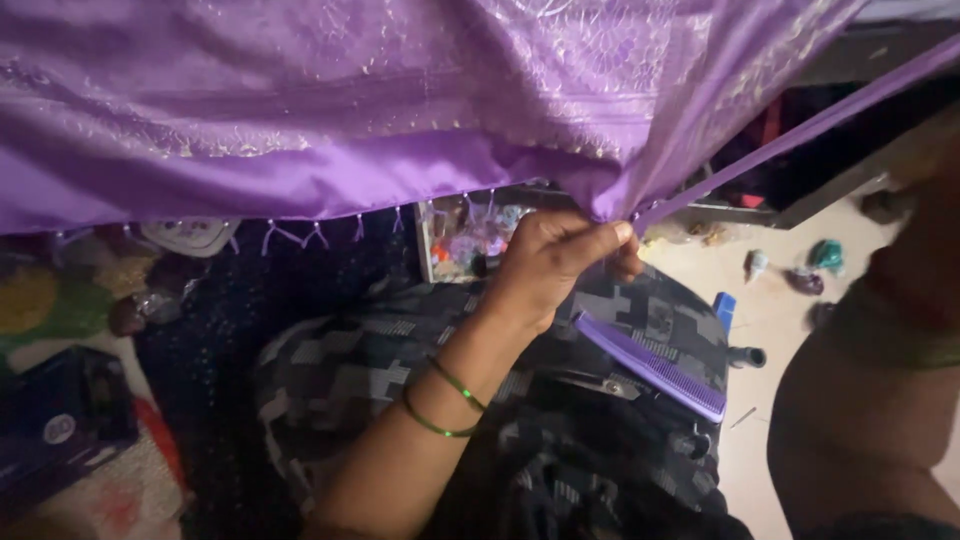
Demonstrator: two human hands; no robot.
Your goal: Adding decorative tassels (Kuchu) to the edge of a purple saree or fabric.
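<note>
A large purple cloth [350, 110] with pale gold patterning hangs across the top of the view, small tassels along its lower edge. My left hand [550, 262], green bangles on its wrist, pinches the cloth's edge near the middle. From that pinch a narrow folded strip of the cloth [780, 140] runs taut up to the right. My right hand [925, 170] is blurred at the right edge, just under that strip; its grip is not visible. A purple comb [650, 365] lies below my left hand.
The comb rests on a grey camouflage-patterned fabric [400, 350] in front of me. Behind it is a clear box of colourful small items [465, 240]. A dark blue box [60, 420] sits at left. Small objects [825, 255] lie on the pale floor at right.
</note>
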